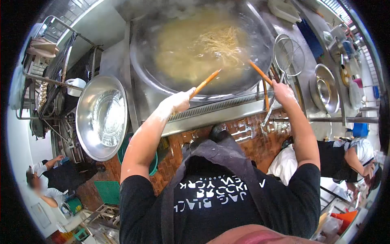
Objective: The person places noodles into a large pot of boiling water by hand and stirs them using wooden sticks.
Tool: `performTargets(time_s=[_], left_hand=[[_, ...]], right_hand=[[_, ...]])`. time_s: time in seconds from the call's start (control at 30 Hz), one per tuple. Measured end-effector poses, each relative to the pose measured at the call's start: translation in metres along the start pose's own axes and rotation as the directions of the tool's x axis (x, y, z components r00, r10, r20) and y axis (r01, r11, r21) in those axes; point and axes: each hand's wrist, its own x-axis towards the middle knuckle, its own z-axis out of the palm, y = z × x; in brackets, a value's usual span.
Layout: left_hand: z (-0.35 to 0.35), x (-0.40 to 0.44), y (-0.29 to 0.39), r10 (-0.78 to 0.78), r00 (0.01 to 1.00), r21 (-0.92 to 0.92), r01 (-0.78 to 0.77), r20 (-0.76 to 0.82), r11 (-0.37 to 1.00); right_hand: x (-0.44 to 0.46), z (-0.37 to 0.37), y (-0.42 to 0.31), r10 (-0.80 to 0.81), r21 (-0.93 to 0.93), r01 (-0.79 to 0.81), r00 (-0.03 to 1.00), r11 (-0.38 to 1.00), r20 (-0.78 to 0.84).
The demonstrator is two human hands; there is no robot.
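Note:
A large wok (pixel 140 67) of cloudy, steaming liquid fills the top of the view. Pale noodles (pixel 222 44) float in it, right of the middle. My left hand (pixel 178 102), dusted white, is closed round a long wooden stick (pixel 206 83) like a cooking chopstick, its tip pointing at the noodles. A second such stick (pixel 260 73) is gripped in my right hand (pixel 283 93), its tip over the liquid near the noodles' lower right. Close by my right hand lies a wire strainer (pixel 289 56), its handle running down past the wrist.
Left of the wok stands a big steel basin (pixel 83 118), with a metal rack (pixel 67 83) beyond. On the right is a steel bowl (pixel 313 87) on a counter. One person (pixel 61 177) is at lower left, another (pixel 337 158) at right. The brick floor (pixel 170 162) looks wet.

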Motion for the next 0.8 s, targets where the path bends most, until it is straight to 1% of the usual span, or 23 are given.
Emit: performTargets(time_s=[0.07, 0.1, 0.13, 0.17, 0.2, 0.23, 0.3, 0.33, 0.37, 0.4, 0.47, 0.5, 0.57, 0.6, 0.63, 0.7, 0.8], left_hand=[[0.038, -0.001, -0.044, 0.154, 0.983, -0.002, -0.155, -0.104, 0.988], [0.045, -0.011, -0.051, 0.227, 0.958, 0.014, -0.228, -0.176, 0.973], [0.033, -0.031, -0.038, 0.126, 0.989, -0.011, -0.128, -0.080, 0.992], [0.019, -0.050, -0.025, 0.023, 1.000, -0.026, -0.023, 0.016, 0.999], [0.004, -0.070, -0.011, -0.080, 0.990, -0.029, 0.084, 0.113, 0.996], [-0.002, -0.086, -0.009, -0.106, 0.986, -0.048, 0.113, 0.129, 0.992], [-0.007, -0.112, -0.009, -0.156, 0.974, -0.087, 0.172, 0.163, 0.981], [-0.002, -0.120, -0.020, -0.119, 0.986, -0.107, 0.132, 0.119, 0.985], [0.005, -0.127, -0.039, -0.082, 0.994, -0.126, 0.092, 0.079, 0.988], [0.013, -0.136, -0.059, -0.046, 0.998, -0.146, 0.052, 0.041, 0.988], [0.027, -0.161, -0.102, 0.074, 0.995, -0.155, -0.084, -0.064, 0.984], [0.031, -0.176, -0.124, 0.131, 0.984, -0.157, -0.149, -0.119, 0.976], [0.020, -0.219, -0.158, 0.094, 0.987, -0.181, -0.117, -0.130, 0.976], [0.009, -0.244, -0.169, 0.078, 0.987, -0.152, -0.100, -0.144, 0.983], [-0.004, -0.270, -0.173, 0.063, 0.986, -0.124, -0.082, -0.156, 0.989], [-0.036, -0.315, -0.161, -0.073, 0.988, -0.046, 0.067, -0.138, 0.997], [-0.060, -0.342, -0.147, -0.320, 0.936, 0.008, 0.325, -0.149, 0.946]], right_hand=[[-0.022, 0.015, -0.002, 0.165, 0.124, -0.164, 0.986, 0.979, 0.002], [-0.033, 0.023, -0.003, 0.247, 0.186, -0.245, 0.969, 0.952, 0.009], [-0.044, 0.029, -0.005, 0.226, 0.176, -0.225, 0.974, 0.958, 0.014], [-0.054, 0.034, -0.007, 0.203, 0.166, -0.203, 0.979, 0.965, 0.018], [-0.066, 0.038, -0.011, 0.180, 0.158, -0.181, 0.983, 0.971, 0.022], [-0.096, 0.017, -0.041, 0.230, 0.155, -0.228, 0.973, 0.961, 0.007], [-0.106, 0.033, -0.036, 0.171, 0.124, -0.167, 0.985, 0.978, -0.022], [-0.113, 0.039, -0.033, 0.146, 0.108, -0.141, 0.989, 0.984, -0.035], [-0.115, 0.040, -0.030, 0.096, -0.002, -0.096, 0.995, 0.995, -0.026], [-0.130, 0.028, -0.035, 0.041, -0.014, -0.042, 0.997, 0.999, -0.058], [-0.158, 0.001, -0.039, 0.094, -0.037, -0.096, 0.993, 0.995, -0.071], [-0.175, -0.015, -0.038, 0.089, -0.041, -0.092, 0.994, 0.995, -0.065], [-0.220, -0.054, -0.048, 0.093, -0.072, -0.095, 0.995, 0.993, -0.035], [-0.242, -0.069, -0.058, 0.102, -0.098, -0.102, 0.995, 0.990, -0.012], [-0.258, -0.073, -0.061, 0.094, -0.108, -0.099, 0.994, 0.989, -0.055], [-0.276, -0.076, -0.063, 0.075, -0.128, -0.093, 0.988, 0.987, -0.138], [-0.270, -0.084, -0.092, 0.087, -0.112, -0.101, 0.989, 0.989, -0.120]])
